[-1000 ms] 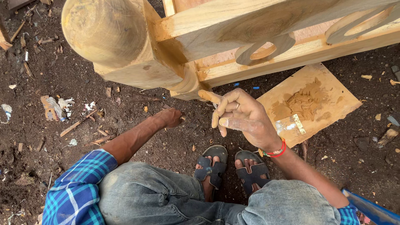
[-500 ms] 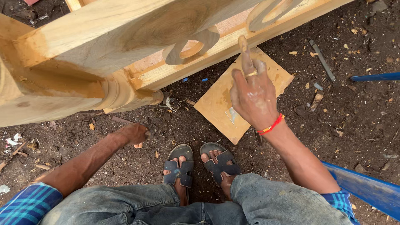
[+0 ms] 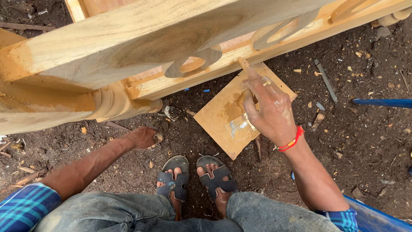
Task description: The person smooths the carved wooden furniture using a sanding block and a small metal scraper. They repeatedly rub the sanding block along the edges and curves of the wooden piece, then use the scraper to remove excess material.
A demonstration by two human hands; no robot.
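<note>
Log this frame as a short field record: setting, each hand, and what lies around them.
Setting: bare dirt ground with wood scraps
Left hand: resting on the dirt, grip unclear
Right hand: forefinger smeared with tan filler, touching wooden frame
Below right hand: square board with filler
Wrist: red band
Feet: dark sandals

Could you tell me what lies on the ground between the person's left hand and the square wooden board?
In the head view, only dark soil with small wood chips lies between the left hand and the square wooden board.
</note>
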